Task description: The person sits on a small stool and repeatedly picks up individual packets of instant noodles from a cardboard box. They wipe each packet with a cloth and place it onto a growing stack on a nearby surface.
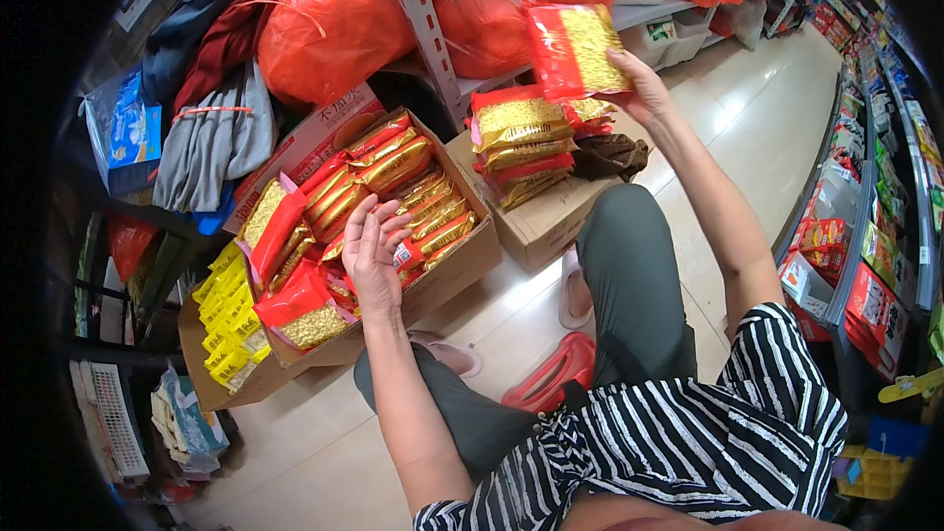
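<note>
My right hand (643,88) grips a flat red and gold packet (579,51) by its right edge and holds it up. Below it, a stack of similar packets (520,136) rests on a closed cardboard box (542,225), beside a crumpled dark brown cloth or bag (611,156). My left hand (375,254) is empty, fingers apart and slightly curled, above an open cardboard carton (450,276). Rows of red and gold packets (394,162) fill this carton, several standing on edge. One packet (306,310) lies flat at its near left corner.
Yellow packets (232,324) sit in a carton at the left. Red plastic bags (335,26) crowd the metal shelving (424,22) behind. Folded grey cloth (217,136) hangs at the left. A red plastic stool (553,372) is under me. Stocked shelves (841,236) line the right.
</note>
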Demonstrator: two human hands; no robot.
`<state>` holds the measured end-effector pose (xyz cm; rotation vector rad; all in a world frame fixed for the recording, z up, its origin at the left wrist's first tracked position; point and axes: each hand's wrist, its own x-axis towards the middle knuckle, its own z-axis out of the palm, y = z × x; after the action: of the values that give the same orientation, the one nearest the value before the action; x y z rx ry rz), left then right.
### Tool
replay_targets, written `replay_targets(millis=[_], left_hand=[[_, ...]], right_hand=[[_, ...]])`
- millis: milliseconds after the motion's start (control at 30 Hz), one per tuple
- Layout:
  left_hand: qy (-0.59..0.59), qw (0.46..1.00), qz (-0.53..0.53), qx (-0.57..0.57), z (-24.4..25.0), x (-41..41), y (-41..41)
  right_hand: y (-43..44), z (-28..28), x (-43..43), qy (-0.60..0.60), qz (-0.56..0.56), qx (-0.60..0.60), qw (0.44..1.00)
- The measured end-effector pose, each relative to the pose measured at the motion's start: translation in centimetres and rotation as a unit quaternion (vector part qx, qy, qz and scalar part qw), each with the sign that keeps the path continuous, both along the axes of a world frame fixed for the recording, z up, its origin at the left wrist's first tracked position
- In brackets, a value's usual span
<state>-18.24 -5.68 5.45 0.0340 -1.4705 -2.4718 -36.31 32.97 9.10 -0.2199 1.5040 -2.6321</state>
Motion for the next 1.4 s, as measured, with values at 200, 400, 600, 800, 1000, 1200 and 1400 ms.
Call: replay_targets(millis=[200,400,600,800,1000,1200,1400], left_hand=[[-0.021,0.999,0.027,0.015,-0.9,-0.1,-1.1],[-0.031,0.999,0.03,0.01,-1.3,-0.3,-0.9],[-0.034,0.999,0.041,0.006,-1.2,-0.2,-1.5],[-0.001,0.996,0.089,0.01,-1.2,-0.3,-2.3],[0.05,0.943,0.328,0.02,-1.2,0.7,-5.8],[0.086,0.899,0.428,0.039,-1.0,2.1,-8.8],[0.085,0.886,0.454,0.034,-0.4,2.2,-8.8]], right_hand=[[4.1,-5.0,-4.1,-0.118,-0.062,0.149,0.98],[5.6,-8.4,-8.0,-0.209,0.012,0.161,0.965],[3.4,-9.8,-8.4,-0.106,-0.067,0.46,0.879],[4.2,-11.4,-10.7,0.008,-0.162,0.64,0.751],[1.2,-6.3,-9.0,0.199,-0.343,0.566,0.723],[-14.8,0.8,2.2,0.427,-0.044,0.471,0.771],[-29.2,-4.5,6.5,0.534,0.128,0.536,0.641]])
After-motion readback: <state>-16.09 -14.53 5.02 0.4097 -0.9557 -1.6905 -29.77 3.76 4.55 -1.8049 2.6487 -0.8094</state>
